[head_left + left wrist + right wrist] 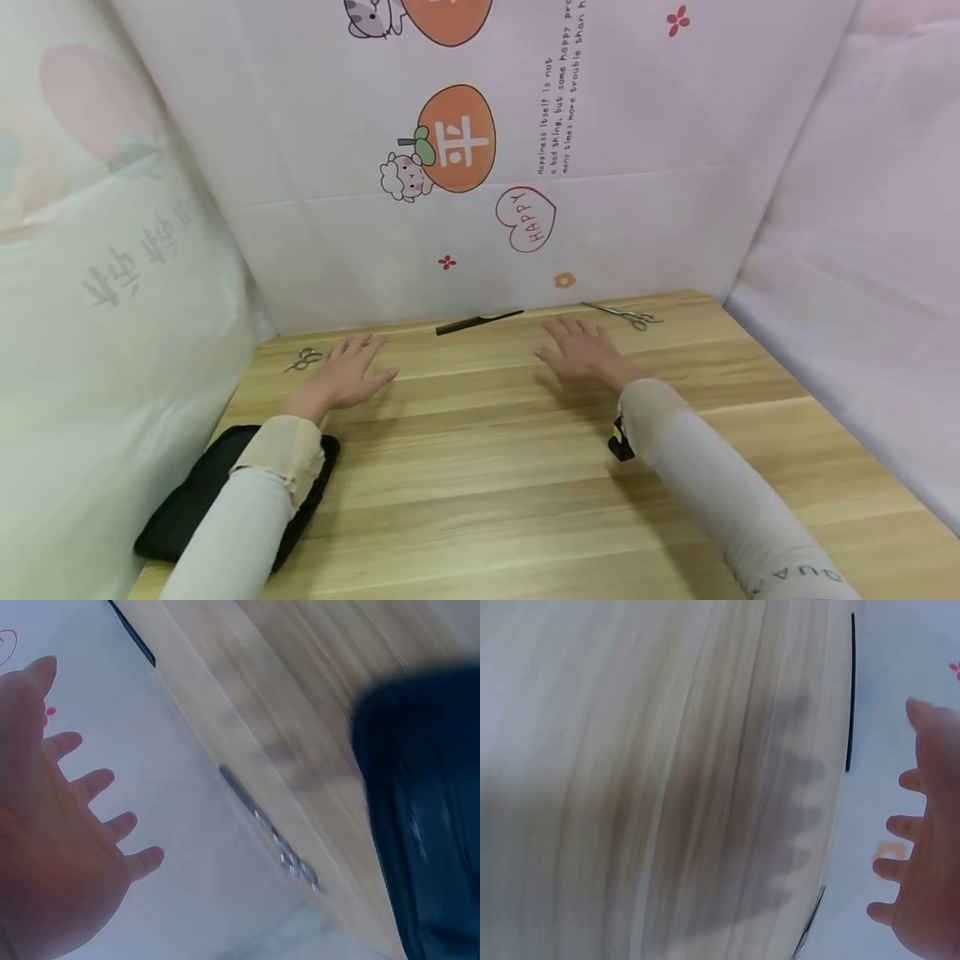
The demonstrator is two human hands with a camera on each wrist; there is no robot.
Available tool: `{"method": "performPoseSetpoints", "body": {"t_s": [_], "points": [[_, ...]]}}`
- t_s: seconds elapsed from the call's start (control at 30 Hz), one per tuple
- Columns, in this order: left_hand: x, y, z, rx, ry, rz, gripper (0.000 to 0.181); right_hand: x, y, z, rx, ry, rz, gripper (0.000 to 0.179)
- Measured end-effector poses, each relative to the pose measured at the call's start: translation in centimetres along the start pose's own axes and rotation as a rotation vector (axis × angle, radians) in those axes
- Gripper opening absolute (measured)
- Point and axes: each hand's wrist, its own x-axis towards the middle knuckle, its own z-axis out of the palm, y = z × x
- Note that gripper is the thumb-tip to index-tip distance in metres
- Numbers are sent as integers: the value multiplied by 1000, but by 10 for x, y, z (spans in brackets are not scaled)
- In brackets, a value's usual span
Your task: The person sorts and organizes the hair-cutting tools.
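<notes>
Black case (197, 493) on the counter (465, 483) by the left forearm, then scissors (303, 358) partly behind the left grip (341, 377), spread wide. Rat-tail comb (476, 323) at the back edge, right grip (583, 350) wide too, near more scissors (628, 315).

Bare tabletop (465, 475) leaves passage between left hand (341, 375) and right hand (581, 350). Beyond, a comb (480, 322) and silver scissors (622, 315) lie before a hanging sheet (337, 267); a black pouch (198, 492) obstructs the near left.

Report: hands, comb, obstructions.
Left hand and right hand empty. Black comb untouched at back of table. Left scissors, right scissors clear of it.
</notes>
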Motion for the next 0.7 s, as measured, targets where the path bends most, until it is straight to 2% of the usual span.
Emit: {"method": "performPoseSetpoints", "body": {"t_s": [0.2, 0.4, 0.53, 0.6, 0.7], "points": [[-42, -20, -12, 28, 4, 15, 74, -11, 32, -6, 45, 11, 18, 73], [-89, -50, -9, 59, 20, 13, 77, -24, 66, -14, 168, -20, 111, 69], [-121, -72, -4, 79, 3, -9, 80, -26, 84, -18, 214, -23, 159, 67], [-131, -81, -3, 80, -22, -31, 81, -24, 94, -19, 220, -12, 154, 63], [-138, -90, -2, 64, -58, -59, 83, -17, 110, -25, 232, -8, 138, 61]]}}
